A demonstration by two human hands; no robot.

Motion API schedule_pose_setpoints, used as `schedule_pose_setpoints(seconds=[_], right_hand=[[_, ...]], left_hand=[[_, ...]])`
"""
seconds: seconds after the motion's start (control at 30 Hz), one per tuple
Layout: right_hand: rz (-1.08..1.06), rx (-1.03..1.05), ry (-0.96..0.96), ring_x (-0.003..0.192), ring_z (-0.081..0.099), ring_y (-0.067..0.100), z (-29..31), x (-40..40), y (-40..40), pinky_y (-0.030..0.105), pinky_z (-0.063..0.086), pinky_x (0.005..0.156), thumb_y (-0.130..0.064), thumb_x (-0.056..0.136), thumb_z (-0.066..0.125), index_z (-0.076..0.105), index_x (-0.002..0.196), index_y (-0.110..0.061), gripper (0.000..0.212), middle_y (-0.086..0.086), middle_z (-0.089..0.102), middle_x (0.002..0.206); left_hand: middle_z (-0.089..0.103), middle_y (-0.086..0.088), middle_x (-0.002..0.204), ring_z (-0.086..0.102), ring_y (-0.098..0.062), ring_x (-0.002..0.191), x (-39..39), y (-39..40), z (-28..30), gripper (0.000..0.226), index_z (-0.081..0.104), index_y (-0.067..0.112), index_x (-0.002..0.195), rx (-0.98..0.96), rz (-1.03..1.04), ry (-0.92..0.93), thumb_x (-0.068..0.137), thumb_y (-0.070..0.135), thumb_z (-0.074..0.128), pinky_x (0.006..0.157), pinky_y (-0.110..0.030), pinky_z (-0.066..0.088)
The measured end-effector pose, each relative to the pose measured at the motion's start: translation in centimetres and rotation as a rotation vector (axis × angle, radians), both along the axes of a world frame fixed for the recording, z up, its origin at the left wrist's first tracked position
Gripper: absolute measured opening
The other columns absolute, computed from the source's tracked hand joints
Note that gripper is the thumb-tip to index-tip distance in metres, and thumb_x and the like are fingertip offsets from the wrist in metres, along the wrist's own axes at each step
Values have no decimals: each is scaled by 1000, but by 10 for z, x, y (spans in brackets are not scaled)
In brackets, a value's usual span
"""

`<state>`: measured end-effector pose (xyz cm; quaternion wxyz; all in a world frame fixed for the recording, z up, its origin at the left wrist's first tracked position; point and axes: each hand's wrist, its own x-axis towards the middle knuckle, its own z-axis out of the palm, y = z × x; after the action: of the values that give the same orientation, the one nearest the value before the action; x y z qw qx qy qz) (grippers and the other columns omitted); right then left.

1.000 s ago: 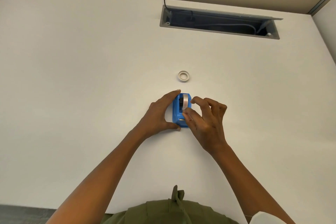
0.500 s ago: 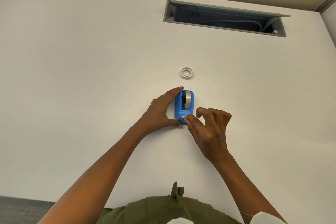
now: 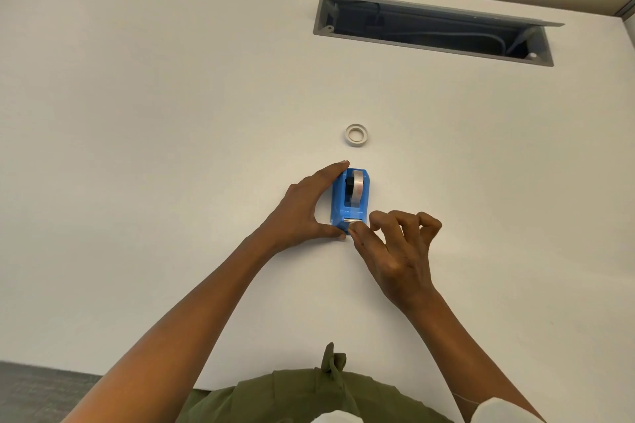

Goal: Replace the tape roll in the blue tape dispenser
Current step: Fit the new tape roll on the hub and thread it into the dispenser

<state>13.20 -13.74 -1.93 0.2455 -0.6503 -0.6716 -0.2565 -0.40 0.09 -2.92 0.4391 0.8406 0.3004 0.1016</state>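
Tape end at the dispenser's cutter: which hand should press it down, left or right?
Right. The right hand already has thumb and forefinger pinched at the cutter end of the blue dispenser, while the left hand is spread along its side, bracing it on the desk.

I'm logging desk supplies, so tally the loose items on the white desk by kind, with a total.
Blue tape dispenser: 1
Tape roll seated in the dispenser: 1
Loose ring lying flat beyond the dispenser, a roll or bare core: 1
Total: 3
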Motion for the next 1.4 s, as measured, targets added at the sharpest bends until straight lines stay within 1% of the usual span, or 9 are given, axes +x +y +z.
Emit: schedule_pose_setpoints(seconds=[0.13,0.27,0.4,0.57,0.7,0.87,0.93,1.27,1.4], right_hand=[[23,6,-13,85,46,19,-1,-1,-1,39,25,73,-10,72,82,75,80,-12,10,1,46,99],[48,17,-74,85,46,19,-3,5,-1,39,25,73,-8,77,77,76,84,-15,9,1,47,100],[48,37,-187,85,47,20,-10,18,-5,40,25,72,-7,82,71,75,99,-23,24,2,49,105],[52,6,-276,86,47,21,-20,32,-10,40,26,73,-4,83,64,64,121,-29,46,3,48,108],[66,-27,-304,86,48,20,-27,38,-13,40,27,73,-8,83,65,57,128,-30,51,4,47,109],[79,-52,-321,88,48,20,-33,43,-12,40,29,73,-17,80,71,49,135,-32,62,4,46,109],[91,-57,-332,88,48,20,-34,44,-12,40,29,73,-16,80,71,48,136,-32,62,4,46,109],[134,-60,-347,82,52,19,-27,43,-13,39,30,74,-7,82,61,53,133,-28,56,4,46,107],[195,-107,-319,77,57,20,-28,37,-18,39,32,75,-6,83,59,55,132,-24,53,5,48,109]], left_hand=[[24,29,141,28,4,130,-1,0,1,100,14,47,140,-7,2,-11,64,45,80,109,-29,24],[24,29,141,29,1,132,0,-1,3,100,12,51,137,-3,1,-18,64,44,80,110,-30,25],[24,32,139,28,9,127,1,0,2,102,8,57,134,-1,12,-21,63,46,80,106,-22,22],[25,31,140,30,7,128,1,0,1,103,11,53,137,-7,12,-24,62,45,80,105,-20,22],[22,37,138,28,10,127,1,0,1,103,11,55,136,-7,11,-17,62,46,80,103,-15,20],[14,47,133,22,23,121,0,1,0,103,9,58,135,8,9,-12,61,47,80,97,2,14],[15,46,133,22,24,121,0,1,0,103,8,58,134,7,11,-13,61,47,80,96,4,13],[28,28,141,31,4,129,0,-1,2,104,13,51,138,-18,23,-25,61,42,82,106,-21,24],[25,32,141,31,5,129,0,-1,2,102,11,52,138,-9,13,-27,63,47,80,106,-20,24]])
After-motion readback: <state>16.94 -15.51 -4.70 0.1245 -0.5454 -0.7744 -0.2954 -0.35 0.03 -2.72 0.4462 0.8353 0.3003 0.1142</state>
